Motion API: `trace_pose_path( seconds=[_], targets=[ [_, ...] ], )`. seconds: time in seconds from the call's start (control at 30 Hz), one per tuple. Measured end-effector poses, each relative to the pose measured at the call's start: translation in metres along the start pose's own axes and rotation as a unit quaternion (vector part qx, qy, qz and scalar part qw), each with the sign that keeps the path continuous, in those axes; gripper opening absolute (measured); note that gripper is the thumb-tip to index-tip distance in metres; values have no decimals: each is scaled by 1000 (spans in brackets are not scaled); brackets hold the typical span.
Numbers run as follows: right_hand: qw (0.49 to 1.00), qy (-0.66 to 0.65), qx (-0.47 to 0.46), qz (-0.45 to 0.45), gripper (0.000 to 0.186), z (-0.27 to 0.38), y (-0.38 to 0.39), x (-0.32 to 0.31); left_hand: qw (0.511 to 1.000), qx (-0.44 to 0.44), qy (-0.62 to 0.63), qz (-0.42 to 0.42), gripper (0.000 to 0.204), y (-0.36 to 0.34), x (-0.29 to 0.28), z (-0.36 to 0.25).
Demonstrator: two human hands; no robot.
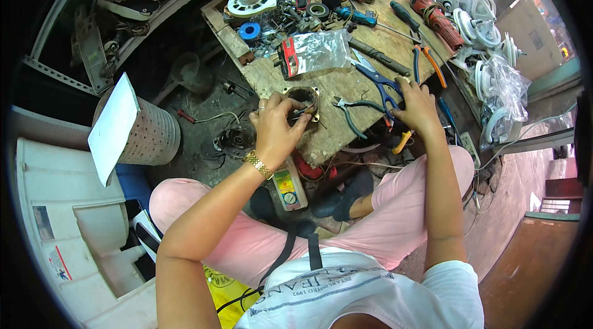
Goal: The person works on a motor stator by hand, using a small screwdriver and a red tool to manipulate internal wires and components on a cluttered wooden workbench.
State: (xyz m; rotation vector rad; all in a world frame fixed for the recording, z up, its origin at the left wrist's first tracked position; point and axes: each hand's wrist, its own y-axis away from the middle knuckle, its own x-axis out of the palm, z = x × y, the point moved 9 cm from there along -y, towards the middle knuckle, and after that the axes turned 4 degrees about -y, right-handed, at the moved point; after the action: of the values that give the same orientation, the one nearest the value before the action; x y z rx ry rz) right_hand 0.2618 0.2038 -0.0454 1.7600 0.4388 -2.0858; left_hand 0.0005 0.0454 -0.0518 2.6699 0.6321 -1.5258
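My left hand (279,126), wearing a ring and gold watch, has its fingers closed on thin dark wires (304,110) in a square metal motor part (308,94) on the workbench's near edge. My right hand (418,108) grips the handles of blue-handled scissors (380,80), whose blades lie over the bench. Between my hands are small cutting pliers (348,104). Beyond them lie a dark hammer-like tool (383,57) and a clear bag with a red label (315,51). Orange-and-black pliers (434,68) are just beyond my right hand.
The cluttered bench (265,76) holds rolls of tape, screwdrivers, parts and a red grinder (435,20). White reels (485,26) pile at the right. A multimeter (290,189) stands below the bench. A perforated drum (148,131) with a white board and a shelf of parts (130,5) are at the left.
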Motion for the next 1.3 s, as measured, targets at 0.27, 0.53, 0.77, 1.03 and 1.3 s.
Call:
trace_pose_path(
  seconds=[0.27,0.53,0.77,1.03,1.3],
  targets=[
    [989,-67,-76,107,49,-14,-24,9,999,-11,-14,-41,24,8,-3,-1],
    [939,-175,-288,68,43,55,-20,-21,993,-87,2,-78,24,18,3,13],
    [908,-177,-368,96,35,83,-34,9,993,-79,21,-88,25,18,8,15],
    [893,-216,-374,127,36,93,-36,15,991,-74,40,-105,29,20,9,20],
    [886,-187,-422,47,42,95,-33,11,989,-84,61,-105,30,20,12,22]
  ],
)
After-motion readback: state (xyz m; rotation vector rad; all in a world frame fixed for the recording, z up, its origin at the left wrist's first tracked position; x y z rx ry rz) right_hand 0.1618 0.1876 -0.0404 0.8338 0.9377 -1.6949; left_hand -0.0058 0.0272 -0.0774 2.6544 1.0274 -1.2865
